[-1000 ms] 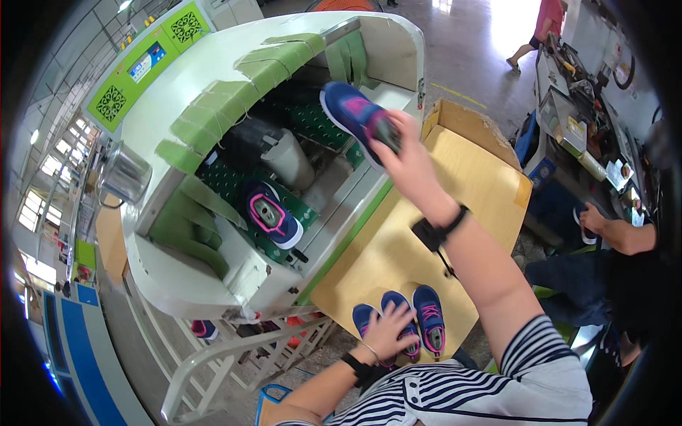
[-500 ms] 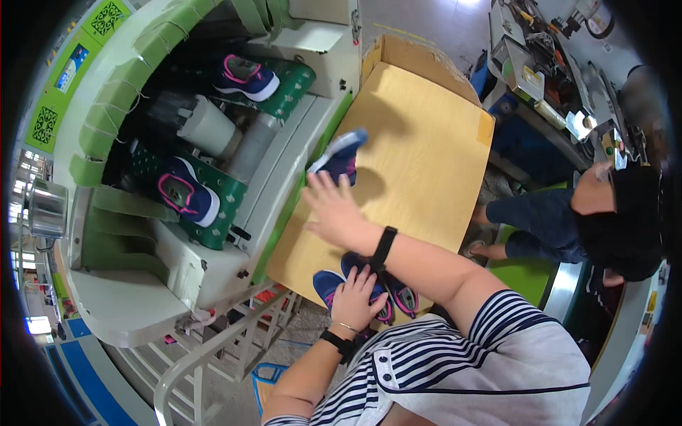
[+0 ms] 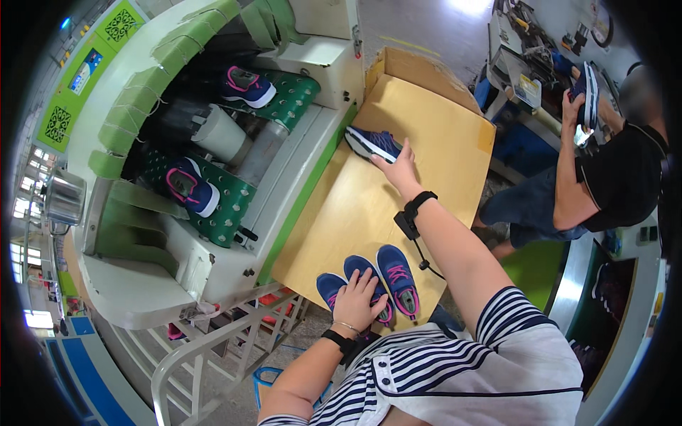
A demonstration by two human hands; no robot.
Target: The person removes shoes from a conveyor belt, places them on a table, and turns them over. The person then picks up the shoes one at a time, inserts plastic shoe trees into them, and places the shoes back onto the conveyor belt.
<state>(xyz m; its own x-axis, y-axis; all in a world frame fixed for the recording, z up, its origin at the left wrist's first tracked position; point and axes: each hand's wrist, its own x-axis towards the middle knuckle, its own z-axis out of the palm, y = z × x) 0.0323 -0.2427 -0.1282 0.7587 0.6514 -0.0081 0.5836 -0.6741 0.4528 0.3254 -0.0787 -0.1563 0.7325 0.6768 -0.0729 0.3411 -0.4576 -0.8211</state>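
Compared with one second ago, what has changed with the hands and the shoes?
The right hand carried the navy blue sneaker with a white sole down from the green-padded machine onto the tan cardboard table, fingertips touching it. The left hand stays resting on the blue sneakers with pink laces.

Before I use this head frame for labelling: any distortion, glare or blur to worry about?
Head view: strong fisheye bending, black corners; white glare on the floor at top; right hand on the lone shoe and left hand are sharp; the rim looks softer.
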